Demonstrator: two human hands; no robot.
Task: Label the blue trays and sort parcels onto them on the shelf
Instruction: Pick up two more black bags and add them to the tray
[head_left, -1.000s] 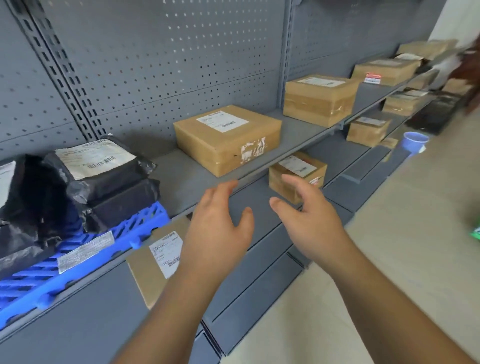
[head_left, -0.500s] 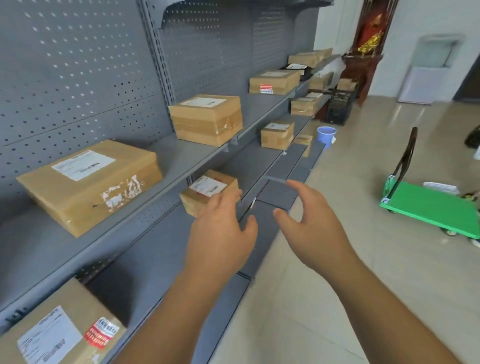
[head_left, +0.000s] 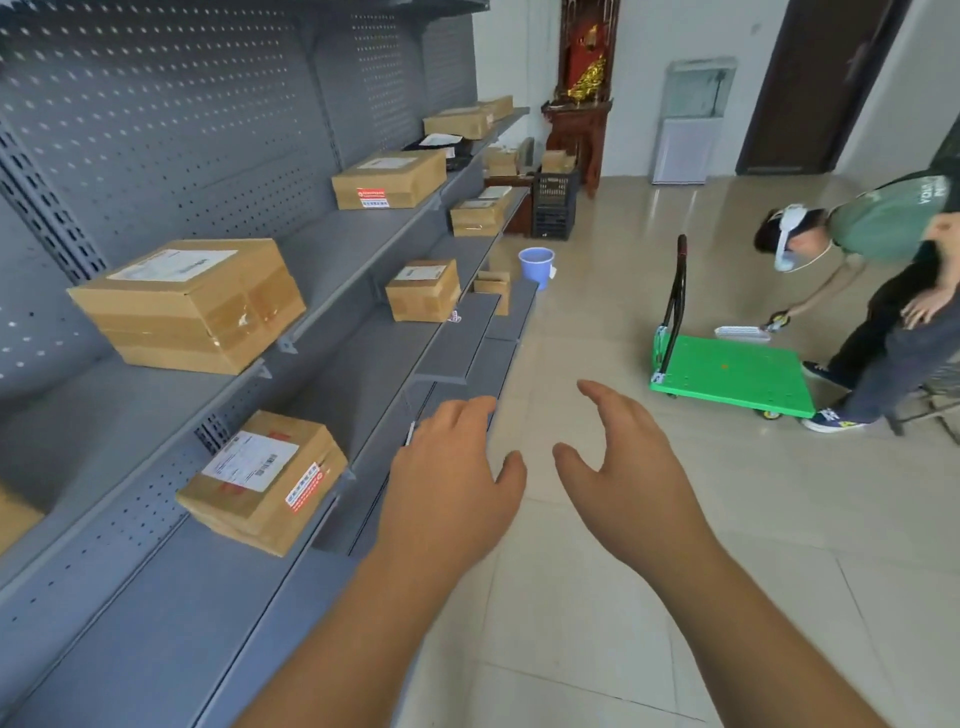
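Grey shelving (head_left: 156, 623) is carrying cardboard parcels (head_left: 187, 304) beside a tiled floor (head_left: 545, 649). The left hand (head_left: 452, 493) and right hand (head_left: 628, 478) are hovering relaxed, holding nothing. The frame edge is cropping a person (head_left: 883, 223).

1. On left, shelf (head_left: 332, 244); large parcel (head_left: 187, 304) on its upper level, smaller parcel (head_left: 262, 480) on level below.
2. On right, cart (head_left: 732, 374) on floor (head_left: 675, 519), well apart from shelf.
3. Further back, bucket (head_left: 536, 265) on floor near shelf's end.
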